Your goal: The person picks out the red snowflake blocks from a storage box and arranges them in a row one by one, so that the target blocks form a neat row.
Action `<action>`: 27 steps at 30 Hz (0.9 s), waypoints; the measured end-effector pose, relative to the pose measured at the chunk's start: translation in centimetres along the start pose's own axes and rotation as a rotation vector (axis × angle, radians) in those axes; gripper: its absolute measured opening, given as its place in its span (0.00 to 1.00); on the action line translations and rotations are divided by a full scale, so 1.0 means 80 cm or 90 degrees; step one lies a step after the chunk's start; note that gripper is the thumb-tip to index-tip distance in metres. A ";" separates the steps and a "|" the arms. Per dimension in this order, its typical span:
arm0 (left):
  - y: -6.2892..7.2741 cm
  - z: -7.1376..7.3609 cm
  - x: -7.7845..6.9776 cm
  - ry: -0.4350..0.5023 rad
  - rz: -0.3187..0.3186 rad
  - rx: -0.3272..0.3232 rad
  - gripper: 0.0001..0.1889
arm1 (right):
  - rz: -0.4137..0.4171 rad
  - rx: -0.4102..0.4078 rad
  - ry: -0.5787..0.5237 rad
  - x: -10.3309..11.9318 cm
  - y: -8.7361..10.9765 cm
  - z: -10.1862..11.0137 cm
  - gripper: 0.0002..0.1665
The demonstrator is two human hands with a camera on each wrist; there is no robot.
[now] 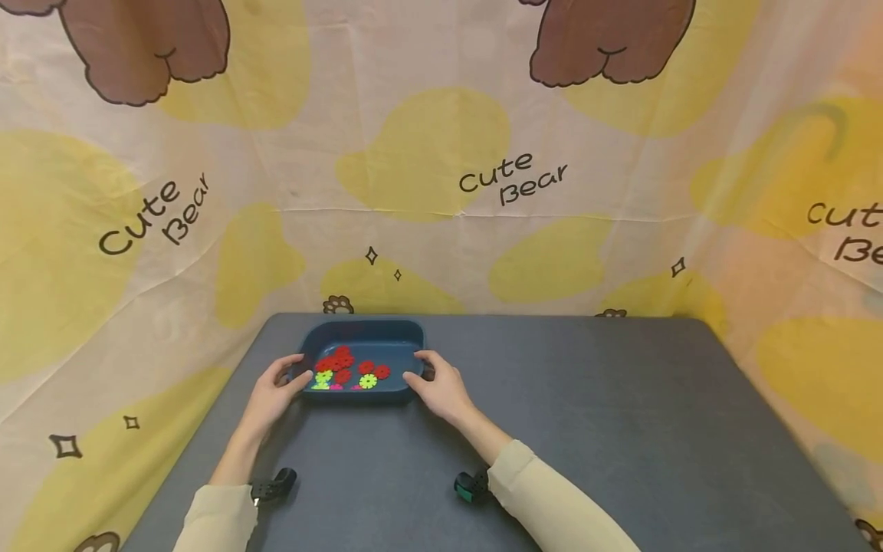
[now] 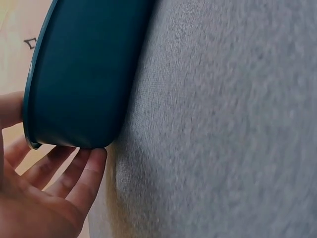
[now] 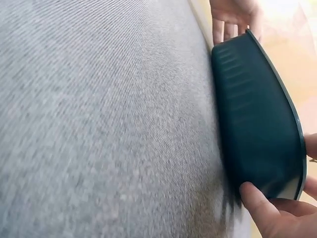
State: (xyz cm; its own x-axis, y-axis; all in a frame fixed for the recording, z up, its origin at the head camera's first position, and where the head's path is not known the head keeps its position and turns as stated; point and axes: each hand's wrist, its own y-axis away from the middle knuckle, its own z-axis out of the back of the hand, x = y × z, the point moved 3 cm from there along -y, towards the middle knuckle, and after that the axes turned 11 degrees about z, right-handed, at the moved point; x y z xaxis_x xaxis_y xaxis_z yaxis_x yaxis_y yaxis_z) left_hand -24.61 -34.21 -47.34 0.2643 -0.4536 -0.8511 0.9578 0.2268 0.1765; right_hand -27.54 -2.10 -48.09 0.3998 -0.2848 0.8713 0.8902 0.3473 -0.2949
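Observation:
A dark blue-green plastic tray (image 1: 360, 396) sits at the back left of the table, its contents visible in the head view. My left hand (image 1: 270, 395) grips its left end, with the thumb at the front corner and the fingers along the side. The right hand (image 1: 443, 392) holds the opposite end in a similar way. Inside lie several red snowflake discs (image 1: 343, 376), yellow-green snowflake discs (image 1: 369, 381) and bits of pink ones (image 1: 336, 387). Both wrist views show the tray's outer wall (image 2: 84, 74) close to the tabletop; the discs are hidden there.
The grey table (image 1: 593, 429) stretches right and toward me. Behind it hangs a patterned curtain (image 1: 428, 153) with bears and lettering. Black wrist straps (image 1: 274, 485) show near both sleeves.

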 end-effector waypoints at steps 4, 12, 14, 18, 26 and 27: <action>0.006 -0.007 -0.006 0.001 0.014 0.012 0.34 | -0.004 -0.005 0.001 -0.002 0.005 0.008 0.32; 0.013 -0.023 -0.016 -0.009 0.005 0.009 0.32 | -0.012 -0.010 -0.005 -0.004 0.018 0.031 0.32; 0.015 -0.029 -0.017 -0.012 0.002 0.012 0.33 | -0.024 -0.011 -0.012 -0.005 0.022 0.038 0.32; 0.020 -0.040 -0.020 -0.020 -0.005 0.017 0.33 | -0.034 -0.015 -0.021 -0.008 0.030 0.051 0.32; 0.033 -0.059 -0.029 -0.035 -0.015 0.021 0.31 | -0.043 -0.020 -0.003 -0.015 0.046 0.072 0.32; 0.035 -0.062 -0.030 -0.033 -0.016 0.022 0.31 | -0.047 -0.021 -0.004 -0.016 0.048 0.075 0.32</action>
State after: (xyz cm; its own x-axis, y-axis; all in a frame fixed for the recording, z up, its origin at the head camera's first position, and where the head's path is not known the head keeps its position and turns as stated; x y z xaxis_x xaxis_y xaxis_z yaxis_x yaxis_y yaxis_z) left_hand -23.14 -28.22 -47.23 0.2447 -0.5027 -0.8291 0.9673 0.1850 0.1734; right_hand -25.96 4.94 -47.99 0.3313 -0.3027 0.8936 0.9240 0.2958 -0.2424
